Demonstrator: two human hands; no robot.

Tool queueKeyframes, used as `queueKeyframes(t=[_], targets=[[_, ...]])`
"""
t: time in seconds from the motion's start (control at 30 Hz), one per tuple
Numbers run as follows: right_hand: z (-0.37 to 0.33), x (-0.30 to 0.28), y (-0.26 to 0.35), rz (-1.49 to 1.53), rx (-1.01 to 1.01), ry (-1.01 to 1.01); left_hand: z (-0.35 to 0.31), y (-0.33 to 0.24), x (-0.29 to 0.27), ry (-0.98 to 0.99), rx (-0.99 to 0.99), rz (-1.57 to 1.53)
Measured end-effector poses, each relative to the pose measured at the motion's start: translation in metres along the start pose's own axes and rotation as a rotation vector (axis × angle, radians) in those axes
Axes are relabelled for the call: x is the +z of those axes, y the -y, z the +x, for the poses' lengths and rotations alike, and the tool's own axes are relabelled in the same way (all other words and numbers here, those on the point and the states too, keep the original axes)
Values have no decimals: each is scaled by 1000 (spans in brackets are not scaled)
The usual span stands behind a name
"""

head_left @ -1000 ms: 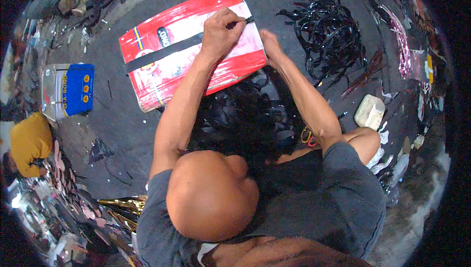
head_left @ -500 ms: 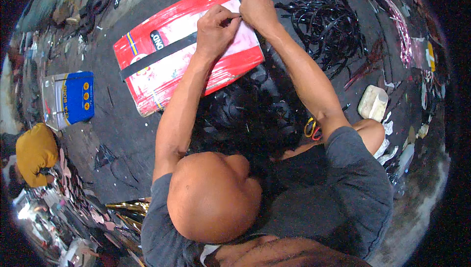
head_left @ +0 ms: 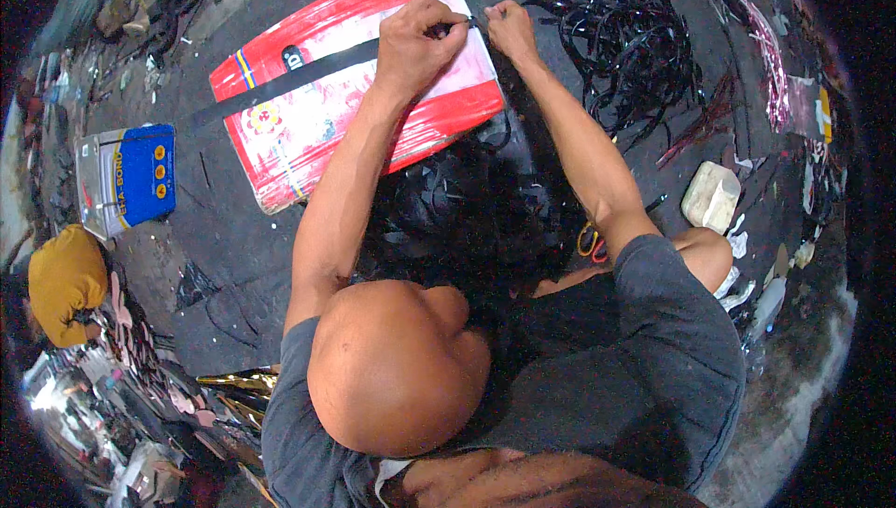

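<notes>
A red-and-white rectangular board (head_left: 355, 125) with a shiny, scuffed surface lies on the dark floor ahead of me. Across it runs a flat black strip (head_left: 327, 67), its left end reaching past the board's left edge. My left hand (head_left: 420, 44) is closed above the board's right part, thumb and forefinger pinching the strip. Just beyond the right edge, my right hand (head_left: 511, 32) has its fingers curled in a pinch. A short dark length of strip shows between the two hands; the exact grip inside the right fingers is partly hidden.
A tangled heap of black strips (head_left: 639, 50) lies at the far right; more black strips (head_left: 457, 195) lie below the board. Scissors (head_left: 590, 241) and a whitish block (head_left: 711, 196) are at right. To the left stand a blue tin (head_left: 140, 181) and a mustard bundle (head_left: 67, 284), near scraps.
My right hand has come lower and a little right, away from my left hand. The strip's left end, earlier at the board's edge, now extends past it to the left.
</notes>
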State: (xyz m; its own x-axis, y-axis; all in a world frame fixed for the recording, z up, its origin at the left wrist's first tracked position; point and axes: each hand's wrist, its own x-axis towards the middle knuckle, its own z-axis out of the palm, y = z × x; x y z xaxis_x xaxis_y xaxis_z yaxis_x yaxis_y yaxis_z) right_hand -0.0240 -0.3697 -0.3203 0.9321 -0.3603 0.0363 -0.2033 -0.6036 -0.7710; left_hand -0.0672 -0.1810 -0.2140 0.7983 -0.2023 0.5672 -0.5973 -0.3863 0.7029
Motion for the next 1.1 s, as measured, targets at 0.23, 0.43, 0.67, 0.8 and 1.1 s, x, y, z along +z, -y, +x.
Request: queueKeyframes(t=[0.23, 0.43, 0.67, 0.8, 1.1], targets=[[-7, 2, -50, -339, -211, 87, -2, 3, -7, 1, -34, -20], [9, -15, -158, -548, 81, 10, 6, 4, 6, 15, -59, -111], [12, -49, -60, -167, -90, 74, 1, 4, 2, -11, -59, -64], [-5, -38, 77, 262, -352, 218, -7, 2, -8, -22, -66, -37], [1, -16, 40, 263, -209, 162, 2, -1, 0, -20, -5, -2]])
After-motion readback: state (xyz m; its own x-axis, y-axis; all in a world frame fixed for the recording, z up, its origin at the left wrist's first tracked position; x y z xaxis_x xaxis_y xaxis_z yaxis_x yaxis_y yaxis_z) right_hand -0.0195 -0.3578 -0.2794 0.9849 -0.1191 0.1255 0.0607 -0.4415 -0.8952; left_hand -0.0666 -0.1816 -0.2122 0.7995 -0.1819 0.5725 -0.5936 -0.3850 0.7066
